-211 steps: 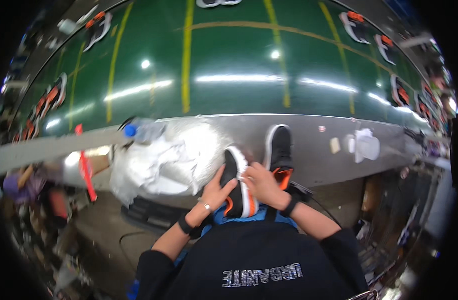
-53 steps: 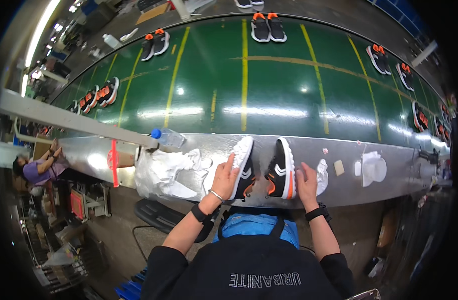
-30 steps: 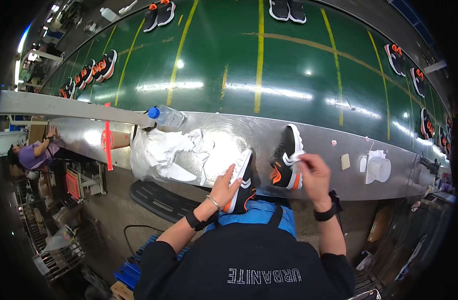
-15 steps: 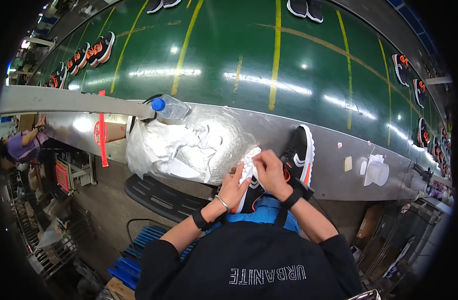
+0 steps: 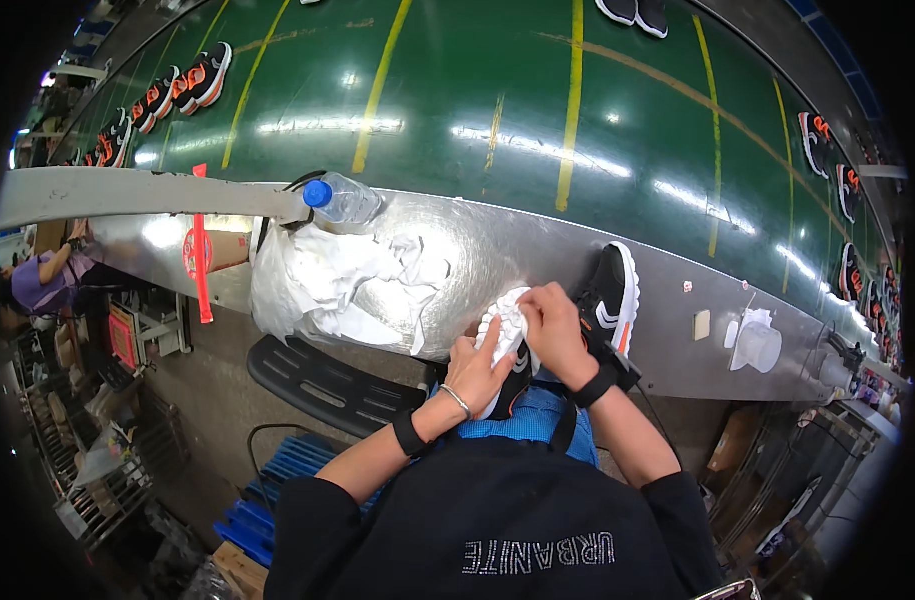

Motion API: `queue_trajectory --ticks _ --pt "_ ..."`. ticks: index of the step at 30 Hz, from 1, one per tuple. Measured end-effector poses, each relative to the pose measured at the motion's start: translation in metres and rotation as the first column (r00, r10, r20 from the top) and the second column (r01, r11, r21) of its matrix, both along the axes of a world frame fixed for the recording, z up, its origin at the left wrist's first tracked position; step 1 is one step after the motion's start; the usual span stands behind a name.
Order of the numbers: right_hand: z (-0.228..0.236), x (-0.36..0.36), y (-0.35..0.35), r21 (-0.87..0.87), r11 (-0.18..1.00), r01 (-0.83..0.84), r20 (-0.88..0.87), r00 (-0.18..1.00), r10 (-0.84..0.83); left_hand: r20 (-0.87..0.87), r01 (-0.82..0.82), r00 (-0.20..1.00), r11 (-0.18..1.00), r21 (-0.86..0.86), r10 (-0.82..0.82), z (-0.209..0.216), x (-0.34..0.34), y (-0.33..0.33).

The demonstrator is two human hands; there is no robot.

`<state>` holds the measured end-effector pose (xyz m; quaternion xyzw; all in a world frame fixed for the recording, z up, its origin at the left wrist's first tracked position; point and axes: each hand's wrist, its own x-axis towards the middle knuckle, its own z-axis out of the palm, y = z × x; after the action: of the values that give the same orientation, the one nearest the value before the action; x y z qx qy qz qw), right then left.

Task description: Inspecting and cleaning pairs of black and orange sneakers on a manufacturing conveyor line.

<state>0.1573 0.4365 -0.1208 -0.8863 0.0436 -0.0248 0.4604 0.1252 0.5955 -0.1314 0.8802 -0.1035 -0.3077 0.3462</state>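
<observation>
A black sneaker with a bumpy white sole [image 5: 506, 318] is tilted at the table's front edge, its sole showing between my hands. My left hand [image 5: 475, 372] is closed around its left side, fingers lying along the sole. At the sole's far right edge, my right hand [image 5: 561, 338] has its fingers pinched together against the shoe; whatever is between the fingertips is hidden. Just right of that hand, another black sneaker [image 5: 609, 295] with white stripes, an orange accent and a white sole rests on the metal table [image 5: 468, 235].
White crumpled paper in a clear plastic bag [image 5: 323, 280] lies to the left, beside a blue-capped bottle [image 5: 343, 200]. Beyond is a green conveyor [image 5: 458, 90] carrying several sneakers. A white cup-like container [image 5: 758, 345] stands right. A black chair back [image 5: 328, 388] is near my left arm.
My hands and the held sneaker have shifted slightly away from me, and more of its sole's tread shows. Shoes on the conveyor have changed position a little, as the view itself has turned.
</observation>
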Motion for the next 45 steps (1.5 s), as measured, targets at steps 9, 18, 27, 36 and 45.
queue_trajectory --ticks 9,18,27,36,45 --pt "0.054 -0.049 -0.071 0.917 0.14 0.374 -0.353 0.923 -0.151 -0.113 0.093 0.989 0.996 0.003 -0.092 -0.009 0.023 -0.008" --pt "0.057 -0.183 -0.282 0.873 0.142 0.466 -0.181 0.58 -0.794 0.026 0.001 1.0 0.984 -0.179 0.004 -0.007 0.041 -0.019" --pt "0.014 -0.202 -0.404 -0.492 0.507 0.708 0.034 0.598 -0.801 -0.031 -0.109 0.994 0.993 -0.038 0.108 -0.027 0.033 -0.017" --pt "-0.01 -0.187 -0.436 -0.622 0.601 0.501 -0.196 0.644 -0.739 -0.033 -0.178 0.984 0.983 -0.045 0.177 -0.017 0.027 -0.032" --pt "-0.004 -0.191 -0.425 -0.585 0.574 0.573 -0.2 0.584 -0.787 -0.047 -0.162 0.986 0.985 -0.053 0.16 -0.021 0.031 -0.016"
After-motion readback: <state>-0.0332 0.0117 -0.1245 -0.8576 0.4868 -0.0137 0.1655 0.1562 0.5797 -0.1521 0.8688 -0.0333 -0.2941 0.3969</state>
